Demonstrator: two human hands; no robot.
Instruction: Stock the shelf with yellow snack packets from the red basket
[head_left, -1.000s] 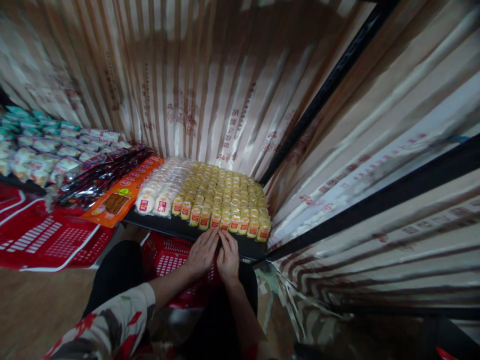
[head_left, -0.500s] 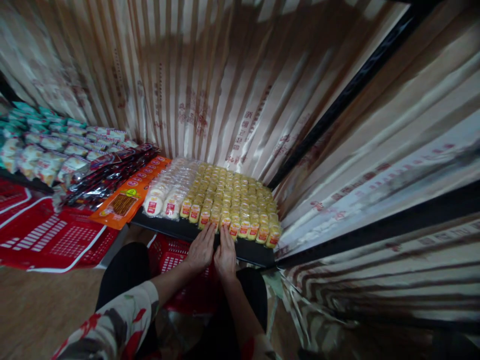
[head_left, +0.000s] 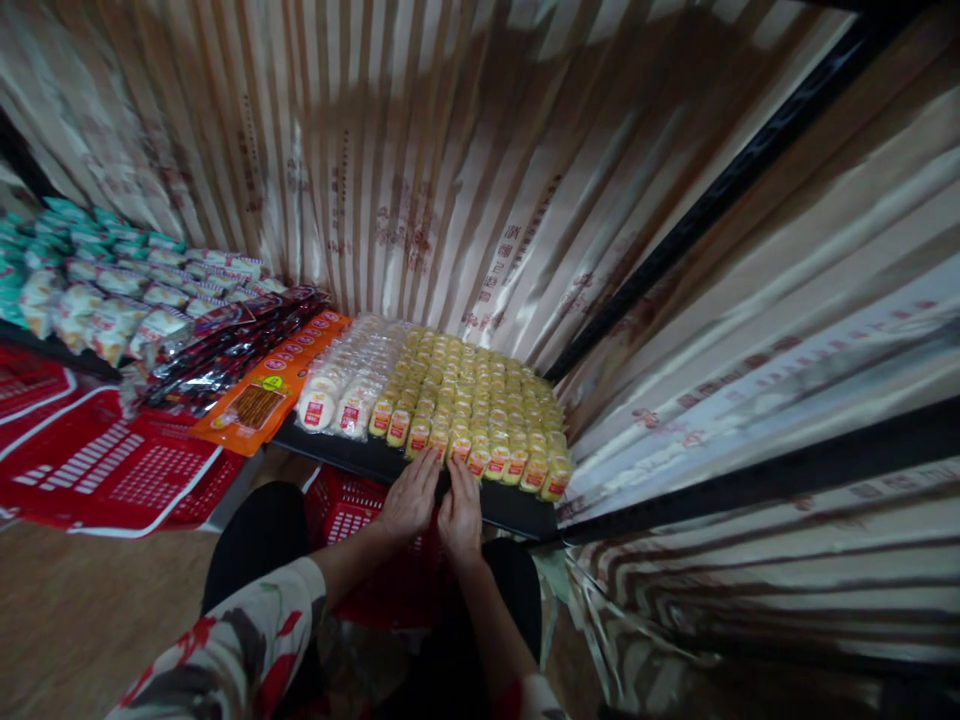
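While left hand (head_left: 411, 500) and right hand (head_left: 460, 508) are set straight-fingered, clamped on nothing, against front of yellow packs (head_left: 484, 395) atop black shelf (head_left: 521, 509) | packs could be tipped toward red basket (head_left: 346, 502) below shelf by over-pull | or skewed toward curtain (head_left: 442, 190) behind shelf by uneven push

The left hand (head_left: 412, 497) and right hand (head_left: 460, 508) touch yellow packs (head_left: 480, 402) at twelve o'clock, an orange packet (head_left: 268, 390) lying at ten.
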